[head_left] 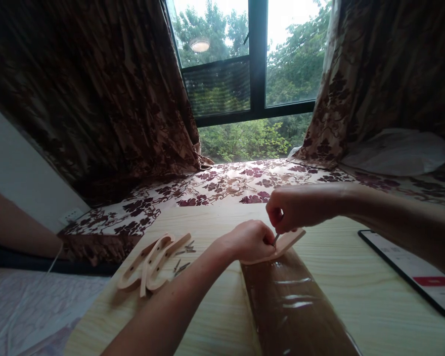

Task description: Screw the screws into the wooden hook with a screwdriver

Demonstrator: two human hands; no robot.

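Note:
My right hand (291, 206) is closed in a pinch around a thin metal rod (276, 239) that points down at a curved wooden piece (291, 242). Whether the rod is a screw or a tool's shaft, I cannot tell. My left hand (255, 238) is closed low against the same wooden piece, its fingertips at the rod's lower end. The wooden piece lies across the far end of a brown, tape-wrapped box (285, 301). Left of my forearm lie more curved wooden pieces (148, 269) with dark holes, beside several small screws (181, 267).
The light wooden table (215, 306) carries all this. A tablet or phone with a lit screen (411, 272) rests at the right. Behind the table is a flower-patterned window seat (222, 185), with curtains (152, 89) and a white plastic bag (396, 151).

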